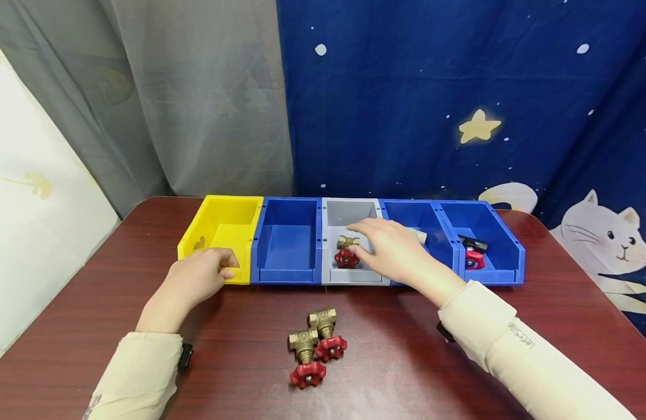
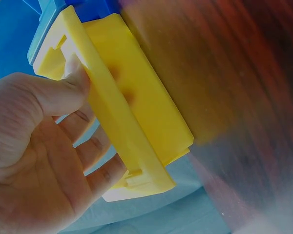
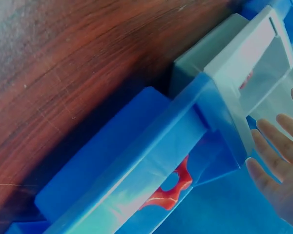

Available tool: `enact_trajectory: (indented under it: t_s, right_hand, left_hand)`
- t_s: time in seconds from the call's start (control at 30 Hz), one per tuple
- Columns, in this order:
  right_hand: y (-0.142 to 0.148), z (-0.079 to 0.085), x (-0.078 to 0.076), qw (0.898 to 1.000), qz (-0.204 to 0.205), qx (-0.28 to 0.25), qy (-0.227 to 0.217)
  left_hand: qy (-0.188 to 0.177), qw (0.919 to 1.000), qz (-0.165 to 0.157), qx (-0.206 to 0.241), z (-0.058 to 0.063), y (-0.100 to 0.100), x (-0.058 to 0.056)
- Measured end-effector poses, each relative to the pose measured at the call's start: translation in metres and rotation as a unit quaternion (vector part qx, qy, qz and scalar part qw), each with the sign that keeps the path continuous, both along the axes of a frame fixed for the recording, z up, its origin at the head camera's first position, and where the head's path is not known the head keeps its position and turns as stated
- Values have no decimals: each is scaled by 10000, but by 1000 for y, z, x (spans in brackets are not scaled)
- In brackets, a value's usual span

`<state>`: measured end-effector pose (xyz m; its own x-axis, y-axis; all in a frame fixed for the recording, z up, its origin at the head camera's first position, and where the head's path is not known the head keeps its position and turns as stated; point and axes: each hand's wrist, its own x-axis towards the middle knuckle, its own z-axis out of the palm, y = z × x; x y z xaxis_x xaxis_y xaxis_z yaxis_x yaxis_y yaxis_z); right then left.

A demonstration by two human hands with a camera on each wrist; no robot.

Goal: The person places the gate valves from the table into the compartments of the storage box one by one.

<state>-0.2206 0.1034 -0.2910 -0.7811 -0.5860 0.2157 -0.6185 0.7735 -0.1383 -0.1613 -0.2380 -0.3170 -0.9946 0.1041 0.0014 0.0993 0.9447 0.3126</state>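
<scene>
My right hand (image 1: 391, 248) hovers over the grey bin (image 1: 354, 277), thumb and fingers apart and nothing between them. Beneath its fingertips, inside that bin, lies a brass gate valve with a red handwheel (image 1: 346, 258). My left hand (image 1: 199, 277) reaches over the front lip of the yellow bin (image 2: 132, 126), fingers loosely bent behind it and holding nothing visible. A small brass-coloured piece (image 1: 199, 242) shows in the yellow bin beyond that hand. On the table in front of the bins, two more brass valves with red handwheels (image 1: 308, 374) lie side by side.
Left of the grey bin stands a blue bin (image 1: 287, 274). To its right, another blue bin (image 1: 407, 210) holds a white pipe piece (image 1: 418, 235) and a red handwheel (image 3: 178, 187). The rightmost blue bin (image 1: 503, 275) contains a black pipe piece (image 1: 474, 243) and a red-handled part (image 1: 474, 259).
</scene>
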Motion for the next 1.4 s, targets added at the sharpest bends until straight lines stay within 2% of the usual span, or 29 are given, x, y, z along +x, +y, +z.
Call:
enact_trajectory:
  t_s: [0.33,0.57,0.7,1.0,1.27,1.4]
  right_hand:
    - [14,-5,18,9986,114,-287,439]
    - [26,-8,31,9943,240,-511,908]
    - [34,-8,36,9925,180,-578,1062]
    - [53,-4,42,9938,-213,-739,806]
    - [70,1,42,9893,-282,-1010,1015]
    - [77,8,44,9908,-556,-999,724]
  left_hand:
    - [-73,10000,13,9,0,1,1]
    - [-23,10000,-7,-34,0,1,1]
    - [-41,10000,-10,-36,-1,0,0]
    - [-23,10000,-13,-20,0,1,0]
    - [-74,10000,5,-17,1,2,0]
    - [-44,10000,-10,-28,1,1,0]
